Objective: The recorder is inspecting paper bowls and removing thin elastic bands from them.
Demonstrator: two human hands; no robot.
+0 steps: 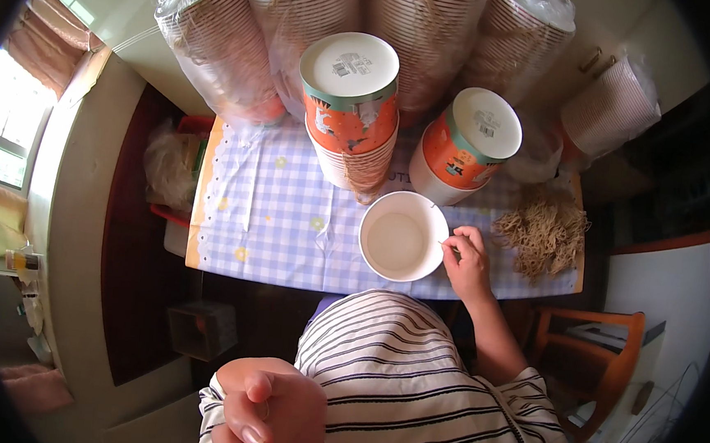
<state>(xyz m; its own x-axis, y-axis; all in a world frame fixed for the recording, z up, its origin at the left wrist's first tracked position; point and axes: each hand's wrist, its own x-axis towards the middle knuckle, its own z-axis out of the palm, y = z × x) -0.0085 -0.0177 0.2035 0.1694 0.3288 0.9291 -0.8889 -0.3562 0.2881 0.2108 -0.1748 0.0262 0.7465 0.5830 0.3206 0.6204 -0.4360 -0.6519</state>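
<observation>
Right hand [469,266] at paper tub [374,252], fingers pinched, on what unclear, left hand [272,409] curled

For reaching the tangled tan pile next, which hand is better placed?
Probably the right hand: it is at the white bucket, near the tan pile; the left hand is farther away, off the table.

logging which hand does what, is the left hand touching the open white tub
Apart. The head view shows the left hand well below the tub in the picture, with striped shirt and table edge showing between them.
</observation>
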